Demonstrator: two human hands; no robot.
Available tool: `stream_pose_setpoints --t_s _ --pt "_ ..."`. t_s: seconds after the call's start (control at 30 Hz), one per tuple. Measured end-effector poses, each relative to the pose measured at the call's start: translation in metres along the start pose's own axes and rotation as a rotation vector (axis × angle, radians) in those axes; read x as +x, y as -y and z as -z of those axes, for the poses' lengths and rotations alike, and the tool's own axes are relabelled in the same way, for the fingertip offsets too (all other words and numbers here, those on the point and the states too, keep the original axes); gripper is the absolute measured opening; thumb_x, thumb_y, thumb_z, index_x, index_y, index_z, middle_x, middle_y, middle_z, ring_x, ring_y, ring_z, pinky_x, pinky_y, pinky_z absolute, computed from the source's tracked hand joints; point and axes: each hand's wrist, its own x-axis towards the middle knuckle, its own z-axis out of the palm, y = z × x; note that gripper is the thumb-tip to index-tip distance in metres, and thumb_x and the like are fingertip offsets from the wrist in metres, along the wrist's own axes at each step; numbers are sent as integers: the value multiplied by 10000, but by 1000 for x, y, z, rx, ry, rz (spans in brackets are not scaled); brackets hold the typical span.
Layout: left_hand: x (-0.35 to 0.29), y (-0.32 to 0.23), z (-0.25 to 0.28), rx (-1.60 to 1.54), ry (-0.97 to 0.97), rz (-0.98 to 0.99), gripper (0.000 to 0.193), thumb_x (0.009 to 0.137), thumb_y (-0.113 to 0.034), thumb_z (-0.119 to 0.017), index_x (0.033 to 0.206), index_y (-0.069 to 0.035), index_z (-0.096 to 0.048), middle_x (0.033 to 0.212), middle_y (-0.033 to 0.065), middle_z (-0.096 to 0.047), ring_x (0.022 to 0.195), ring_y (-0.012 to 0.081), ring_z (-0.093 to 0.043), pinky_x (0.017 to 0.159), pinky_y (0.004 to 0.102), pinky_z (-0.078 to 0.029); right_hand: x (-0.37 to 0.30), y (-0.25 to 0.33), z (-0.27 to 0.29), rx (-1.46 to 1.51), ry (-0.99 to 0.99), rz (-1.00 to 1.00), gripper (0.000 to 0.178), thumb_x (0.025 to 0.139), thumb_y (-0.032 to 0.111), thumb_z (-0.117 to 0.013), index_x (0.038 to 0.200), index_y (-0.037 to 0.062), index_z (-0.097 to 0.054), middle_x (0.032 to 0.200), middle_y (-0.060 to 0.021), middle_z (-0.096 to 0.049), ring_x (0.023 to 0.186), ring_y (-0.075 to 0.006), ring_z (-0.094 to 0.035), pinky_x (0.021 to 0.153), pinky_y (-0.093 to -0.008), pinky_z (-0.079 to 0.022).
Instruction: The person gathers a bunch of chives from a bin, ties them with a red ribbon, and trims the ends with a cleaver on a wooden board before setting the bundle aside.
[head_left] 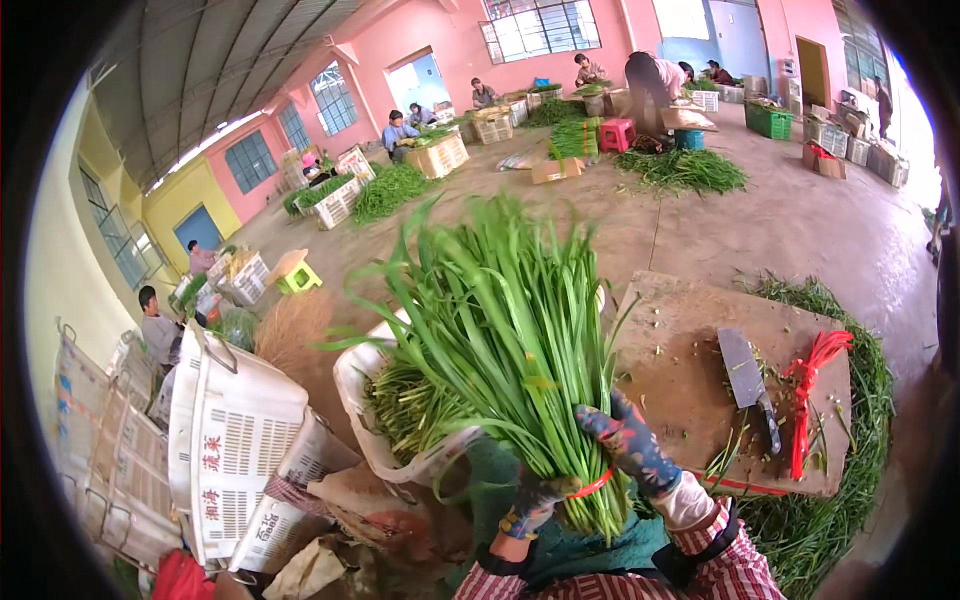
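Note:
I hold a thick bunch of long green chives upright in front of me, its leaves fanning up and away. My left hand, in a patterned glove, grips the cut stalk end low down. My right hand, gloved the same way, wraps the stalks from the right side. A red band circles the bunch between my hands. Both sleeves are red and white plaid.
A wooden cutting board to my right carries a cleaver and red ties, ringed by green trimmings. A white crate of chives sits left of the bunch, more white crates further left. Several people work across the concrete floor.

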Motion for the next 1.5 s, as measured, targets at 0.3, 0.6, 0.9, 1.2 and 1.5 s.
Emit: stream_pose_setpoints --t_s 0.3,0.6,0.9,1.2,1.5 --pt "-5 9 19 171 71 33 525 588 -107 -770 1054 -13 -548 940 62 -626 821 184 -613 743 332 -514 -24 93 -14 -534 -313 271 275 793 44 -606 1055 -21 -555 857 -80 -607 782 -96 -562 695 -230 -462" --pt "-9 20 11 319 181 30 678 569 -155 -811 1145 -14 -482 1069 77 -573 928 198 -575 807 347 -493 -2 51 -30 -1013 -113 250 181 807 42 -608 973 -4 -550 803 -47 -561 708 -117 -540 643 -232 -453" --pt "-14 18 13 267 120 -25 659 583 -125 -802 1151 -8 -487 1088 85 -572 938 195 -577 806 353 -496 -3 41 -52 -284 -274 -2 158 845 209 -588 901 62 -574 615 15 -564 438 -44 -452 381 -177 -315" --pt "-13 8 -2 167 87 37 544 592 -42 -767 1087 -8 -543 999 85 -618 888 196 -602 781 360 -508 1 56 -14 -215 -60 33 531 820 336 -599 1231 42 -436 1045 -85 -605 683 -73 -563 575 -177 -420" --pt "-15 11 -1 254 104 15 543 598 19 -750 1091 -3 -524 1019 105 -610 894 211 -609 779 364 -521 5 57 -13 141 247 35 462 816 123 -592 1221 -11 -414 1186 -121 -506 983 -193 -560 851 -303 -443"
